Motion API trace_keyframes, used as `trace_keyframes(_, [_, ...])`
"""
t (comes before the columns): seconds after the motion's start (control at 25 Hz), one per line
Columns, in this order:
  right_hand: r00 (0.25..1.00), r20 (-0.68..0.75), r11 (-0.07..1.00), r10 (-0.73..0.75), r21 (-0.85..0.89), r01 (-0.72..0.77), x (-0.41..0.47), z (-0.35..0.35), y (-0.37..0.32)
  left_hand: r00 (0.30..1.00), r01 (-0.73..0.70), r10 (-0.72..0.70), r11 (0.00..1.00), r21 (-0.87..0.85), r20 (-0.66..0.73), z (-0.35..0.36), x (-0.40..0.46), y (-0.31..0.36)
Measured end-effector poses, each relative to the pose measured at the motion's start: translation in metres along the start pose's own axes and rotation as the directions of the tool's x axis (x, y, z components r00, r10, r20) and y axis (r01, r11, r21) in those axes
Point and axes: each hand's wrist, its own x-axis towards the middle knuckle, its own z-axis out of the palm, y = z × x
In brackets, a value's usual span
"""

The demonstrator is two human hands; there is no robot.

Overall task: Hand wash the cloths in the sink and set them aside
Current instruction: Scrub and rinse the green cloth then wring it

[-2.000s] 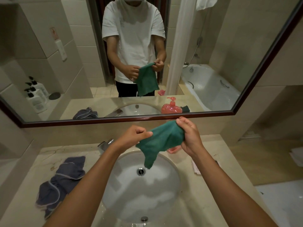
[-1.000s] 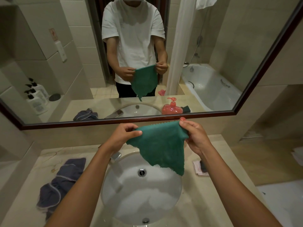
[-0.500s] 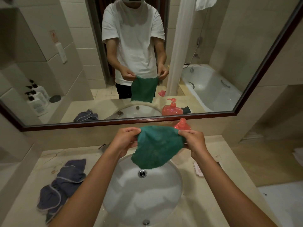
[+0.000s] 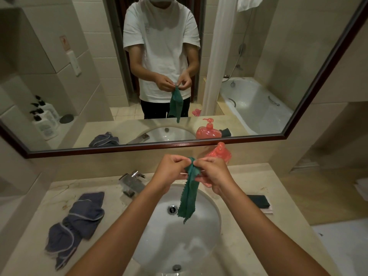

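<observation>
A green cloth (image 4: 189, 198) hangs folded in a narrow strip above the white sink (image 4: 209, 220). My left hand (image 4: 169, 170) and my right hand (image 4: 214, 173) are close together and both pinch the cloth's top edge. Its lower end dangles over the sink's drain (image 4: 172, 209). A dark blue-grey cloth with pale trim (image 4: 75, 226) lies crumpled on the beige counter (image 4: 288, 236) to the left of the sink.
A chrome tap (image 4: 132, 181) stands at the sink's back left. A pink soap dispenser (image 4: 219, 154) sits behind my right hand. A dark pad on a white card (image 4: 259, 201) lies on the counter at the right. A large mirror (image 4: 258, 56) covers the wall.
The green cloth was held spread wide between my hands. My hands have come together, and the cloth now hangs folded in a narrow strip.
</observation>
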Motion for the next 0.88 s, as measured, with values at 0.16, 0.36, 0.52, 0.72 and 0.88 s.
trace_keyframes(0.16, [0.999, 0.016, 0.996, 0.051, 0.069, -0.052, -0.003, 0.000, -0.001, 0.999, -0.043, 0.042, 0.998, 0.040, 0.035, -0.002, -0.002, -0.001])
trace_keyframes(0.36, [0.987, 0.095, 0.987, 0.131, 0.082, -0.138, -0.001, -0.005, -0.004, 0.996, -0.093, 0.093, 0.962, 0.256, 0.013, -0.003, 0.002, -0.004])
trace_keyframes(0.52, [0.991, 0.014, 0.984, -0.134, -0.115, 0.135, 0.005, -0.017, -0.003, 0.980, -0.106, 0.098, 0.993, 0.041, 0.172, -0.015, 0.000, 0.008])
trace_keyframes(0.72, [0.931, 0.333, 0.986, -0.149, -0.018, 0.164, 0.010, -0.021, -0.002, 0.944, -0.100, 0.120, 0.992, -0.079, 0.308, -0.018, -0.003, 0.029])
trace_keyframes(0.88, [0.892, 0.448, 0.968, -0.068, 0.245, -0.049, 0.007, -0.024, -0.003, 0.960, -0.138, 0.165, 0.982, -0.130, 0.225, -0.025, 0.000, 0.030])
